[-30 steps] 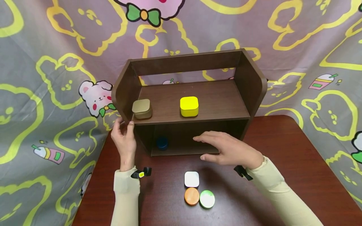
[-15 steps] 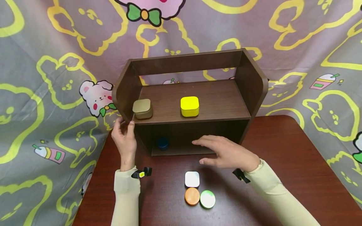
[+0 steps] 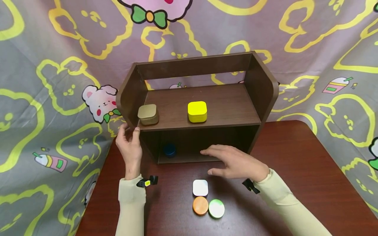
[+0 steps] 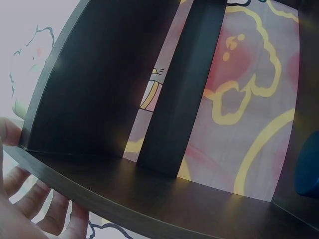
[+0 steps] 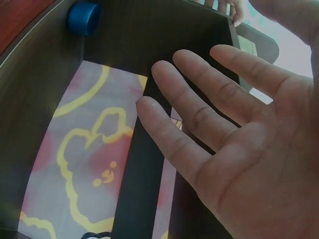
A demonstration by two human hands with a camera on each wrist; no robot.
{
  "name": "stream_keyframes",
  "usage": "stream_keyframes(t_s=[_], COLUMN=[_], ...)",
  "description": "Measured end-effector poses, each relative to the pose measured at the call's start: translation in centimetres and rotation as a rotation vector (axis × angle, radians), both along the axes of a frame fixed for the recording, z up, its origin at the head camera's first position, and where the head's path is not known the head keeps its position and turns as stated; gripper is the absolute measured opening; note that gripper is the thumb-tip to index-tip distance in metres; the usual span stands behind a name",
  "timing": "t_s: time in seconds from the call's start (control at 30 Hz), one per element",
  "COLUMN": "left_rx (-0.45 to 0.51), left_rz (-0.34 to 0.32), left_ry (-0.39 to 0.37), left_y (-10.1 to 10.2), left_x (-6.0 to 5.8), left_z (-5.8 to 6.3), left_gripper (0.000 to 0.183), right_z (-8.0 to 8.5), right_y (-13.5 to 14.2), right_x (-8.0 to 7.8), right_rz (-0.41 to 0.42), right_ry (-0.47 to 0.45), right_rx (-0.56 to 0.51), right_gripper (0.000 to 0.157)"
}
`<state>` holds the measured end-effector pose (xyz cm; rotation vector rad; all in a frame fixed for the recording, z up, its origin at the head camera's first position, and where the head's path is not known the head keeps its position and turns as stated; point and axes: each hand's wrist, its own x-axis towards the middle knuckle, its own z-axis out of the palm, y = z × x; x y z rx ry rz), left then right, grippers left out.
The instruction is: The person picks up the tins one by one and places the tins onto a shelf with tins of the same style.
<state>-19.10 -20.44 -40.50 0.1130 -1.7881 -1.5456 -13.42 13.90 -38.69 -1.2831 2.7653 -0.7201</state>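
Observation:
My left hand (image 3: 130,149) grips the left side panel of a dark brown two-tier shelf (image 3: 227,98). In the left wrist view its fingers (image 4: 54,214) reach round the panel's outer side, thumb at the front edge. My right hand (image 3: 236,162) holds nothing and hovers before the lower compartment; its spread fingers (image 5: 199,107) fill much of the right wrist view. Inside that compartment, toward the left, sits a round blue tin (image 3: 169,149). On the upper board stand a gold square tin (image 3: 148,114) at the left end and a yellow square tin (image 3: 197,111) near the middle.
On the reddish-brown table (image 3: 301,164), in front of the shelf, lie a white square tin (image 3: 200,187), a round orange tin (image 3: 200,206) and a round green-rimmed tin (image 3: 216,208), close together. A patterned cloth (image 3: 295,72) hangs behind and at both sides.
My right hand has dropped a little, toward the table, and drawn slightly left. The left hand keeps its grip on the shelf, and the tins stay where they were.

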Motion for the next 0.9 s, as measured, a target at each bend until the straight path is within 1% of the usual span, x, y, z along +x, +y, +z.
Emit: stream_keyframes(t_s=[0.33,0.57,0.9], left_rx=[0.010,0.010,0.019], left_rz=[-0.006,-0.014,-0.008], left_ry=[0.011,0.005,0.019], left_y=[0.0,0.0,0.1], left_x=[-0.2,-0.1,-0.1], left_z=[-0.1,0.1,0.2], left_gripper=[0.026,0.026,0.026], right_z=[-1.0,-1.5,-2.5], right_y=[-0.2,-0.5,-0.8], right_x=[-0.1,-0.1,-0.2], right_rz=[0.014,0.025,0.029], right_ry=[-0.003,-0.066,-0.097], right_rx=[-0.001,0.010,0.027], right_gripper=[0.058,0.058,0.057])
